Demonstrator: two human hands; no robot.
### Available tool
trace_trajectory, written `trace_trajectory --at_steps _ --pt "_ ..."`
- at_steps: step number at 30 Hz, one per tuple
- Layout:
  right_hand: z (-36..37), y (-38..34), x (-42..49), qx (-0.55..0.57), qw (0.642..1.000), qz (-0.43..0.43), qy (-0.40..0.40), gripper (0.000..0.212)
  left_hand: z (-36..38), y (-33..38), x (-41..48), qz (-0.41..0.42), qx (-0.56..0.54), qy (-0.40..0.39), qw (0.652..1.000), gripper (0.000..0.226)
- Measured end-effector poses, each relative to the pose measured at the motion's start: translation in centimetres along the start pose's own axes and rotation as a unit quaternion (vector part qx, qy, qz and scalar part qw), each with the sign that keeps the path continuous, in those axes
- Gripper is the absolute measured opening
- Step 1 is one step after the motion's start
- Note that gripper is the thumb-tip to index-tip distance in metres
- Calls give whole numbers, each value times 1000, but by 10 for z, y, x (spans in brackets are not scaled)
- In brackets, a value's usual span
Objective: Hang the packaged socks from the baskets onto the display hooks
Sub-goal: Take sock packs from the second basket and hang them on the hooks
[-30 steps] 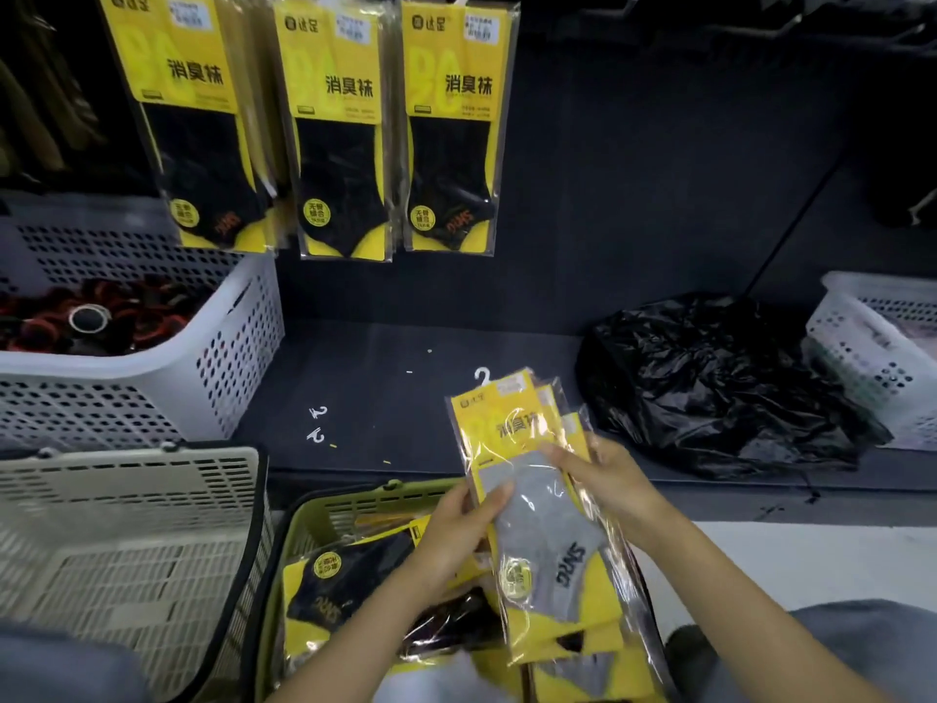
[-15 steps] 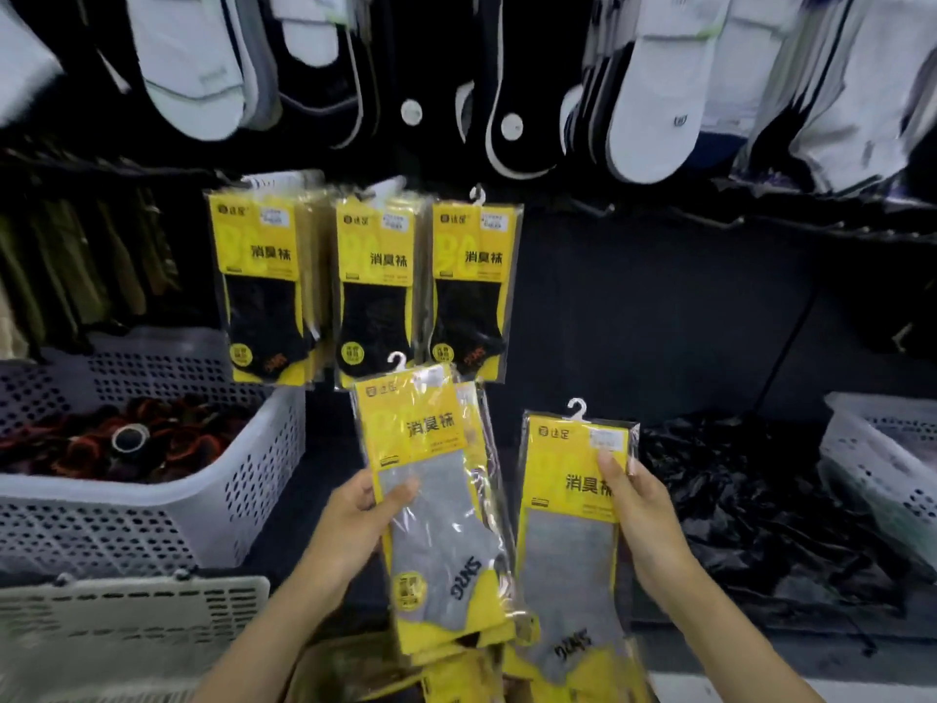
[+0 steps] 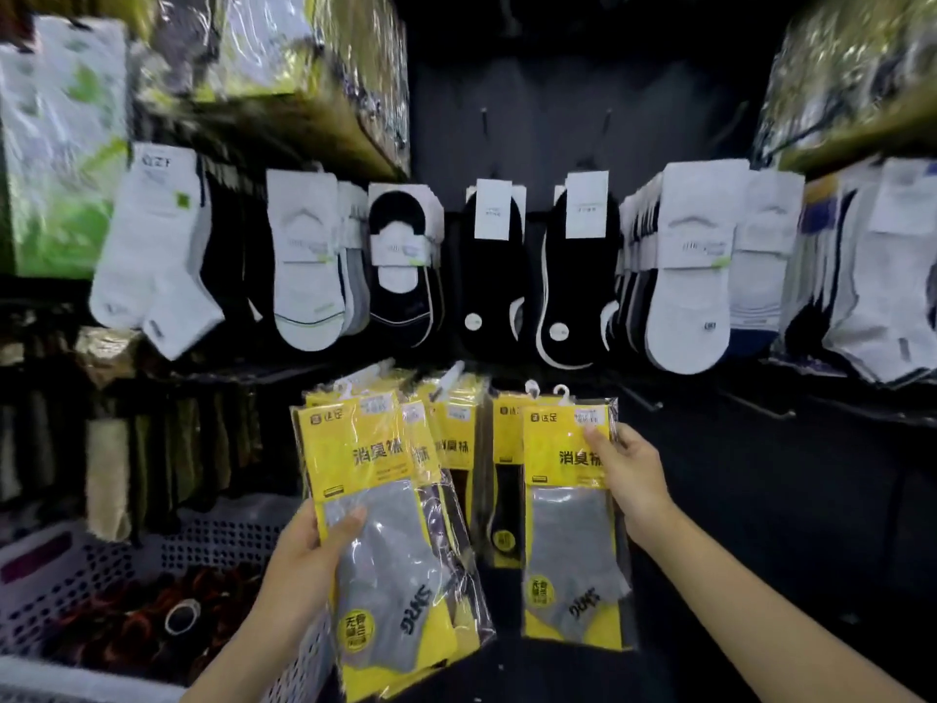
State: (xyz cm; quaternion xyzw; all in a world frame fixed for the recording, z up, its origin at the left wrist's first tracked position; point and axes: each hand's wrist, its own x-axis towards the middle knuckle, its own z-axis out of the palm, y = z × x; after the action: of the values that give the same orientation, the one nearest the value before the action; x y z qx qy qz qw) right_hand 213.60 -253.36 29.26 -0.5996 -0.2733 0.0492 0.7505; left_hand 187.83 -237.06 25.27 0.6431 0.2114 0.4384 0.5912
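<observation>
Pinching the single pack [image 3: 568, 525] at its upper right edge, the right hand [image 3: 631, 482] has its thumb on the yellow card front and its fingers round the side. The left hand [image 3: 309, 560] grips a stack [image 3: 385, 525] of several packs at mid-height, thumb across the grey sock. Both are held up in front of the hung packs [image 3: 456, 428], below the row of white and black socks. These packs look light and floppy, and their glossy film is probably slippery, so the stack could fan or slide. The card header seems stiffest. A hold there, just under the white hanger [image 3: 562, 393], should best steer its loop onto a hook. A basket [image 3: 228, 530] sits low left.
</observation>
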Motion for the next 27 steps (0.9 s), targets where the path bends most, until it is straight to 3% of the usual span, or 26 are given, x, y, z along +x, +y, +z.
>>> trace_trajectory --at_steps 6,19,21,23,25,27 --pt "27 8 24 -45 999 0 -5 14 -4 -1 13 13 3 3 1000 15" --pt "20 46 21 -139 974 105 145 28 12 -8 14 -9 -33 -60 998 24" --pt "20 44 8 -116 984 99 95 26 18 -9 11 -22 -40 -76 996 26" --pt "25 31 -11 -76 991 106 -4 26 28 -11 8 -31 -39 -88 995 28" --pt "31 16 -28 -39 986 121 -110 33 39 -13 6 -45 -39 -99 993 27" --pt "36 8 -41 -22 977 127 -168 39 49 -14 4 -63 -51 -111 991 26"
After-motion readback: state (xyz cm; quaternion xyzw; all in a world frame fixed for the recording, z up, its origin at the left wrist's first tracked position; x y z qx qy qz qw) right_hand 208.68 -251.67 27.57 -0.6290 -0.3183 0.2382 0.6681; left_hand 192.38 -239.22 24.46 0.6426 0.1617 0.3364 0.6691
